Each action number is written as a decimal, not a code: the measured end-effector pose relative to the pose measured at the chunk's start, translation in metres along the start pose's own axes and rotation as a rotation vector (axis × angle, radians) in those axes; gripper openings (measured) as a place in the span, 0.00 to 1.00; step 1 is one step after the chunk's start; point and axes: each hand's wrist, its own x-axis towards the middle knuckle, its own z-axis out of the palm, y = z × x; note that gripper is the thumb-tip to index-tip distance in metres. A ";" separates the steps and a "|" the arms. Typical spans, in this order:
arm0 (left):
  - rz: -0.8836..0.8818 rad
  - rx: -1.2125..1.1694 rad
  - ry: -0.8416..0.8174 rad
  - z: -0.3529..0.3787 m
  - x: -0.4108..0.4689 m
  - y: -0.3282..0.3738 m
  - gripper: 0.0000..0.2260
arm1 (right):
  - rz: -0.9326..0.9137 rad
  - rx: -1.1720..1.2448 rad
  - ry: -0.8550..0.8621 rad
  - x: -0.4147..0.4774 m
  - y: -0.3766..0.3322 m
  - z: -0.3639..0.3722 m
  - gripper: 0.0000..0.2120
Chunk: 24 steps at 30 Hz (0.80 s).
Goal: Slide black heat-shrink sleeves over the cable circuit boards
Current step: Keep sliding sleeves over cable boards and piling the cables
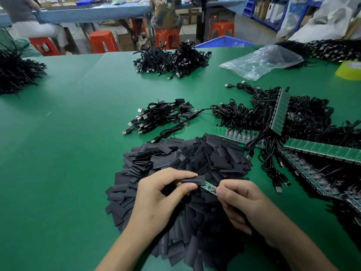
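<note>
green table (78, 133): left hand (156, 196) pinches sleeve (193, 180) partly enclosing board (209, 187) right hand (244, 204) holds.

An electronics assembly workshop is shown. A large green work table (68, 133) is covered with heaps of black USB cables (172, 59), panels of circuit boards (320, 149) and cut black sleeves (185, 153). Behind it, red plastic stools (102, 41), a long blue bench (93, 13) and storage shelves (259, 12) are seen

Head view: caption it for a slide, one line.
Left hand pinches a black sleeve partly over the circuit board held by the right hand, above a sleeve pile.
</note>
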 end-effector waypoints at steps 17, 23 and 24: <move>-0.002 0.009 0.009 0.001 -0.001 0.000 0.08 | -0.017 0.033 0.017 -0.001 -0.003 -0.002 0.19; -0.008 -0.010 0.008 -0.001 -0.001 0.000 0.07 | -0.026 0.044 0.056 -0.001 -0.004 -0.004 0.19; -0.009 -0.015 0.006 -0.001 -0.001 0.000 0.07 | -0.024 0.045 0.052 -0.001 -0.004 -0.003 0.19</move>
